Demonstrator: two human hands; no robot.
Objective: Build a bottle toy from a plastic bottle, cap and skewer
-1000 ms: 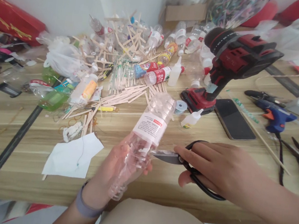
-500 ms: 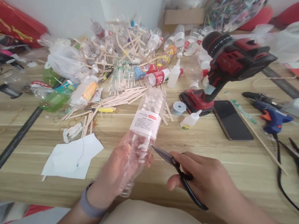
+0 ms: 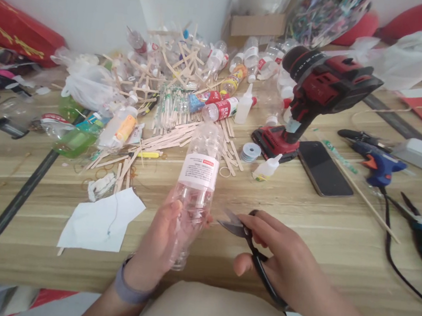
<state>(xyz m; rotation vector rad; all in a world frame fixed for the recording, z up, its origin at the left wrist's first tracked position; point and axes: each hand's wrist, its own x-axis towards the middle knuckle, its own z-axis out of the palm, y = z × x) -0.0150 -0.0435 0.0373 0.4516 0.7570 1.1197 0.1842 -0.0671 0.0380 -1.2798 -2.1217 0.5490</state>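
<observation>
My left hand point(image 3: 161, 231) is wrapped round the lower part of a clear plastic bottle point(image 3: 204, 139), which has a white label with small print and a red mark. The bottle is tilted over the front of the table, its narrow end towards me. My right hand point(image 3: 280, 251) grips black-handled scissors point(image 3: 260, 263) by their loops. Their blades are parted and point at the bottle's side, a small distance from it. The far fingers of my left hand are mostly hidden behind the bottle.
A red cordless drill point(image 3: 316, 93) stands beyond my right hand, near a phone point(image 3: 325, 168), a blue glue gun point(image 3: 380, 163) and pliers point(image 3: 420, 230). Wooden sticks point(image 3: 167, 143) and several bottles pile up at the back. White paper point(image 3: 100, 224) lies at left.
The scissors have opened and drawn back from the bottle's side, where their tip was touching or very near. The bottle has shifted slightly left in my left hand.
</observation>
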